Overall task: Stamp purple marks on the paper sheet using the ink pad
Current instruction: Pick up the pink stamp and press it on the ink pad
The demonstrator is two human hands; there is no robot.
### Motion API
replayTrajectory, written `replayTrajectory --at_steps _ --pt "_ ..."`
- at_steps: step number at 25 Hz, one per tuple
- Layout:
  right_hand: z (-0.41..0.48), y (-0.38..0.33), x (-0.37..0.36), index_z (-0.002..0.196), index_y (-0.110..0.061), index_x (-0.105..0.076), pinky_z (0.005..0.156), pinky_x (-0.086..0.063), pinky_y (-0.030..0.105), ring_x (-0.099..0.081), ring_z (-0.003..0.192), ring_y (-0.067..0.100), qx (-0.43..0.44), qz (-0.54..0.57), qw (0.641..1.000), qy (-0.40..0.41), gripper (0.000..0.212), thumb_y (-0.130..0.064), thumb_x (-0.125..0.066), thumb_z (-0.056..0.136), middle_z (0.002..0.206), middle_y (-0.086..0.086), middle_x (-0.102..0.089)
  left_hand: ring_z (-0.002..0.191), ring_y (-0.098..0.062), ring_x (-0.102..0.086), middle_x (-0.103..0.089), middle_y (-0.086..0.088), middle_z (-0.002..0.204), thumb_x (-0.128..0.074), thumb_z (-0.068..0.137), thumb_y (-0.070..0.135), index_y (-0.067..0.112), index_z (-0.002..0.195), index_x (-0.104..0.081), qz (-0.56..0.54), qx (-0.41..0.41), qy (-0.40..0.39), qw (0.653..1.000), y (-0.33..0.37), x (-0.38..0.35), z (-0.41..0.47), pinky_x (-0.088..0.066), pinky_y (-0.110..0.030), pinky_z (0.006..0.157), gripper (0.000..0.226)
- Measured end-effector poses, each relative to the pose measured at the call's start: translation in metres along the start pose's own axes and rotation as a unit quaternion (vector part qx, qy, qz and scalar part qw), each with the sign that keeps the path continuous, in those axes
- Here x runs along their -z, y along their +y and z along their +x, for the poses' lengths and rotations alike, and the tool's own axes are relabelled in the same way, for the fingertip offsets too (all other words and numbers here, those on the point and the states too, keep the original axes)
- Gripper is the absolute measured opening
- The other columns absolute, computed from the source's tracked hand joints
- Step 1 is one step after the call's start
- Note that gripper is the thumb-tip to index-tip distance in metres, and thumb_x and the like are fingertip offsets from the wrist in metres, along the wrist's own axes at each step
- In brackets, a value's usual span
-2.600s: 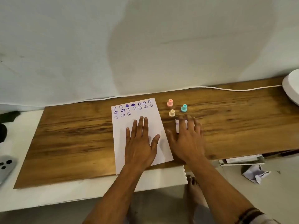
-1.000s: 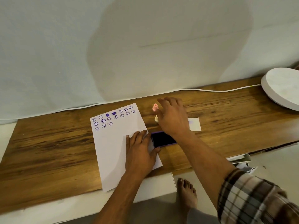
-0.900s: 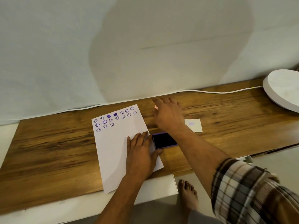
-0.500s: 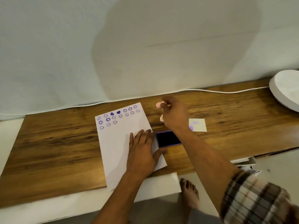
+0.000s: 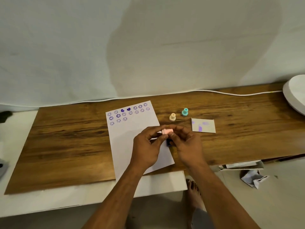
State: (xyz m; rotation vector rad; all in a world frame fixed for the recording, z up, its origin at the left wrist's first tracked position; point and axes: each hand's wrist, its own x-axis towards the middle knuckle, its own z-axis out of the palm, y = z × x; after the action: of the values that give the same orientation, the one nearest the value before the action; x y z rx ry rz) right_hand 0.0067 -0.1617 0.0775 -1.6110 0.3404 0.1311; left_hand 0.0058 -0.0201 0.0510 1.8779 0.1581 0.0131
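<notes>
A white paper sheet [image 5: 132, 129] lies on the wooden board [image 5: 66, 142], with several purple smiley and heart marks along its top edge. Both hands meet just above the sheet's right edge. My left hand [image 5: 146, 149] and my right hand [image 5: 186, 146] pinch a small pink stamp [image 5: 167, 131] between their fingertips, lying sideways. The dark purple ink pad [image 5: 168, 142] sits under my hands, mostly hidden. A cream stamp [image 5: 172, 116] and a teal stamp [image 5: 184, 112] stand upright behind.
The ink pad's lid [image 5: 203, 125], smeared with purple, lies to the right. A white round object [image 5: 295, 96] sits at the far right edge, and a white cable [image 5: 231, 93] runs along the back. Crumpled paper [image 5: 252, 177] and a box lie on the floor.
My right hand picked the pink stamp up from the back of the board and brought it toward me. My left hand lifted off the sheet and joined it on the stamp.
</notes>
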Motion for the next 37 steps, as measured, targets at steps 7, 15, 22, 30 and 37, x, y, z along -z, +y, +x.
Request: replayTrajectory --at_steps 7,15,22,30,37 --pt "0.008 0.000 0.002 0.105 -0.034 -0.073 0.089 -0.063 0.037 -0.074 0.103 0.013 -0.003 0.010 1.000 -0.011 0.023 -0.014 -0.073 0.093 0.112 -0.005 -0.078 0.094 0.026 -0.060 -0.061 0.039 0.107 -0.080 0.086 0.023 0.043 0.115 -0.070 -0.022 0.026 0.027 0.999 0.002 0.005 0.002 -0.043 0.005 0.074 0.037" --pt "0.011 0.002 -0.001 0.109 -0.028 -0.073 0.076 -0.059 0.015 -0.072 0.093 -0.006 0.021 0.023 0.999 -0.024 0.025 -0.008 -0.071 0.094 0.105 -0.015 -0.076 0.100 0.005 -0.068 -0.070 0.022 0.115 -0.079 0.086 0.025 0.032 0.119 -0.074 -0.029 0.042 0.028 0.998 -0.002 0.002 0.004 -0.047 0.001 0.080 0.034" --pt "0.013 0.009 -0.004 0.119 -0.022 -0.074 0.088 -0.056 0.014 -0.070 0.106 -0.003 0.082 -0.010 0.996 -0.037 0.027 -0.009 -0.068 0.097 0.113 -0.014 -0.076 0.106 -0.006 -0.072 -0.078 0.012 0.114 -0.080 0.086 0.029 0.028 0.117 -0.078 -0.105 0.102 0.028 0.989 -0.004 0.006 0.010 -0.057 -0.035 0.101 0.031" --pt "0.027 0.014 0.014 0.124 -0.028 -0.072 0.086 -0.059 0.022 -0.064 0.116 0.013 0.170 -0.231 0.957 0.033 0.027 -0.026 -0.071 0.097 0.125 -0.008 -0.071 0.108 -0.013 -0.071 -0.076 0.010 0.118 -0.077 0.089 0.025 0.029 0.114 -0.077 -0.086 0.139 0.066 0.984 -0.012 0.010 0.014 -0.055 -0.040 0.104 0.026" --pt "0.042 0.031 0.004 0.124 -0.023 -0.064 0.092 -0.056 0.038 -0.060 0.117 0.023 0.146 -0.477 0.866 0.017 0.030 -0.027 -0.073 0.096 0.120 0.003 -0.070 0.102 -0.005 -0.067 -0.075 0.001 0.123 -0.075 0.092 0.021 0.021 0.124 -0.074 0.034 0.096 0.058 0.993 -0.025 0.011 0.010 -0.053 -0.030 0.102 0.033"
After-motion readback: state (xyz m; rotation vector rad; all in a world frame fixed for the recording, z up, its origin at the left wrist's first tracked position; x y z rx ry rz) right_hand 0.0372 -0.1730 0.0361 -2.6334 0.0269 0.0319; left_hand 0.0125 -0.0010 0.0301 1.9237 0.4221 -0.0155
